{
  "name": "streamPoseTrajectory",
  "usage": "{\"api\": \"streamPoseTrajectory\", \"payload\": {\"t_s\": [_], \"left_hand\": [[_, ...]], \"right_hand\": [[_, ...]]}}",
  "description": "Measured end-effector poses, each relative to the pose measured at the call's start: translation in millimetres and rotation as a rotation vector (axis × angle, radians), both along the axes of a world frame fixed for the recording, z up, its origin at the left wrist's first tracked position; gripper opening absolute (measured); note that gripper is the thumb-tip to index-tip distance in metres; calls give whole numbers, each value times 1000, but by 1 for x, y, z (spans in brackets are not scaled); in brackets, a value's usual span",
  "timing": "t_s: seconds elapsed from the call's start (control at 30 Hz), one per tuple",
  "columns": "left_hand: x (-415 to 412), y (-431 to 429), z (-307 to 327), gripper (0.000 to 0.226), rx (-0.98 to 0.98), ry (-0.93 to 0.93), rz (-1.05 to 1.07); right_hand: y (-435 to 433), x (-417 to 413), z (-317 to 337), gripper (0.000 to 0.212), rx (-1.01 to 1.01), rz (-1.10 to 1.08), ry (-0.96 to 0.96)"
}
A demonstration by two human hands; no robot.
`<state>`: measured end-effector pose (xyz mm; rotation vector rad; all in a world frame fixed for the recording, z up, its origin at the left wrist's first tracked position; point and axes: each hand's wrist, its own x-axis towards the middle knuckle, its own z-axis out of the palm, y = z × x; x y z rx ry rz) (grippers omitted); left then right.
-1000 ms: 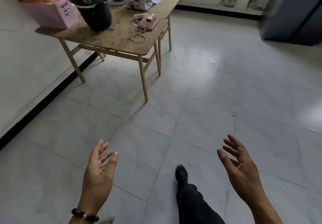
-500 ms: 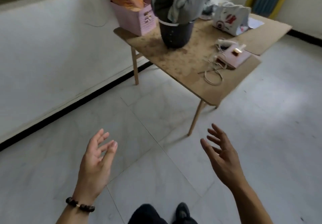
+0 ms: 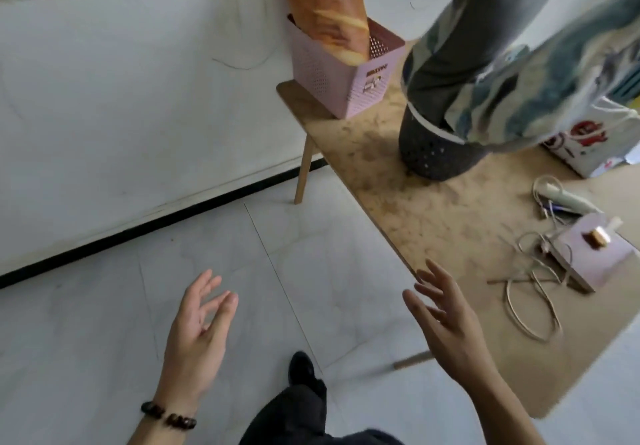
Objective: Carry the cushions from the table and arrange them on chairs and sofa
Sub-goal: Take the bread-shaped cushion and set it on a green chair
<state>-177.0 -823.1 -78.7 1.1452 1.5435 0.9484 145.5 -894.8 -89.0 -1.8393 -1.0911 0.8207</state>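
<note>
A long cushion printed like a loaf of bread [image 3: 325, 11] stood on end in a pink perforated basket [image 3: 343, 77] at the far left corner of the wooden table [image 3: 433, 212]. Its long axis ran nearly upright, leaning a little toward the left, and its top passed out of the frame. To the right, a grey and blue patterned cushion [image 3: 485, 49] stood in a dark round basket [image 3: 433, 153], also upright, with its upper part tilted to the right and out of view. Both baskets sat near the table's far end, just beside each other but apart.

The table's near left edge ran diagonally from the pink basket down toward the right hand [image 3: 446, 320]. Left of that edge lay open tiled floor [image 3: 104, 323], bounded on the far side by a white wall [image 3: 121, 98] with a dark baseboard. On the table's right part lay a small pink box [image 3: 592, 254], loose cables [image 3: 530, 302] and a white printed bag [image 3: 595, 143].

The left hand [image 3: 197, 337], with a beaded bracelet [image 3: 168, 416] at the wrist, hung over the floor, palm turned inward, fingers loosely spread and holding nothing. The right hand faced it, palm inward, fingers apart and empty, its fingertips over the table's near edge. A dark trouser leg and shoe [image 3: 301, 368] showed between the forearms.
</note>
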Motion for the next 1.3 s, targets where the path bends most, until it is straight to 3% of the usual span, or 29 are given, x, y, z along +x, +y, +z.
{"api": "streamPoseTrajectory", "payload": {"t_s": [0.1,0.23,0.37,0.57,0.77,0.93,1.1,1.23,1.3], "left_hand": [[9,98,24,72,56,23,-38],[30,208,36,58,106,30,-114],[52,307,15,68,86,50,-166],[75,455,-16,54,10,111,-257],[112,632,24,54,132,197,-386],[153,749,45,71,237,116,-468],[191,840,37,106,116,-78,-484],[223,906,50,94,172,-311,-713],[237,923,51,105,159,-330,-787]], "right_hand": [[81,5,22,73,24,-6,-45],[174,13,27,71,54,-70,-29],[266,23,-2,71,38,-126,-15],[410,43,-44,68,-15,-247,35],[560,74,-2,69,55,-290,-23],[657,91,33,67,150,-266,-129],[731,87,25,81,128,-349,-194],[780,50,11,105,45,-350,-198],[799,36,-1,121,9,-392,-281]]}}
